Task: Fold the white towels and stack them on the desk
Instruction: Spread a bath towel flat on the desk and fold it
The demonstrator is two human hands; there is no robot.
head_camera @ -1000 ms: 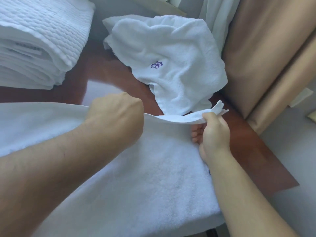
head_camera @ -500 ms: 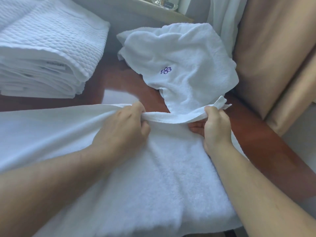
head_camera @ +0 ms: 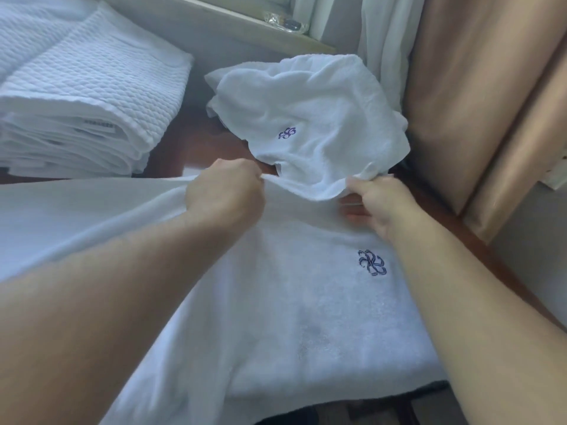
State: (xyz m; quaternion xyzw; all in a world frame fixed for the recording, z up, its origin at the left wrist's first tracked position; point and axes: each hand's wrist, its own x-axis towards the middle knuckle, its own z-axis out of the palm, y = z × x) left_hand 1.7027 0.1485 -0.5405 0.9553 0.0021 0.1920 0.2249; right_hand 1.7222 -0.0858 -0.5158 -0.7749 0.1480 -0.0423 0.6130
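A large white towel with a dark blue emblem lies spread over the brown desk in front of me. My left hand pinches its far edge near the middle. My right hand grips the same edge at its right corner, lifted slightly off the desk. Behind them a crumpled white towel with a small purple emblem lies loose on the desk. A stack of folded white textured towels sits at the back left.
A tan padded chair back stands close on the right. A white curtain hangs behind the crumpled towel. A window ledge runs along the back, with a small clear packet on it.
Both hands have carried the towel's edge away from me, toward the crumpled towel. A blue emblem on the spread towel has come into view near my right wrist.
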